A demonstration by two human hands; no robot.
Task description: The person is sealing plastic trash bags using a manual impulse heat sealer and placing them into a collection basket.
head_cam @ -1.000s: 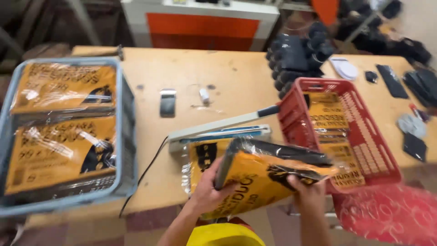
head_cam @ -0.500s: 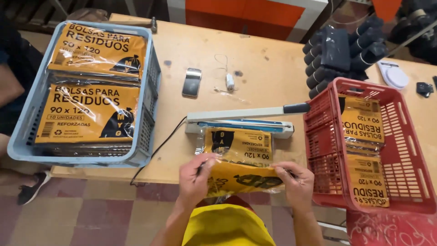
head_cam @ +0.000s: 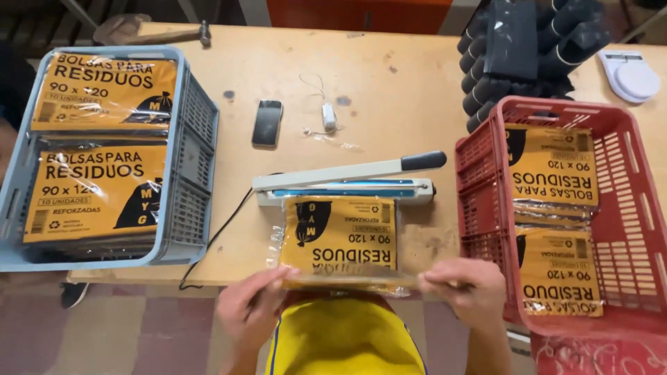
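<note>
Head: orange pack [head_cam: 338,239] flat betw. both grips, near edge pinched.

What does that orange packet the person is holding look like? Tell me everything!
The orange packet is a flat rectangle in clear, shiny plastic wrap, with black lettering and a black bag drawing on it. It lies flat on the wooden table, its far edge against the sealing machine. The left hand and right hand pinch its near corners.

My one camera sits on my head, looking steeply down and forward at the worktop [head_cam: 389,90], close enough that my near edge fills the bottom.
</note>
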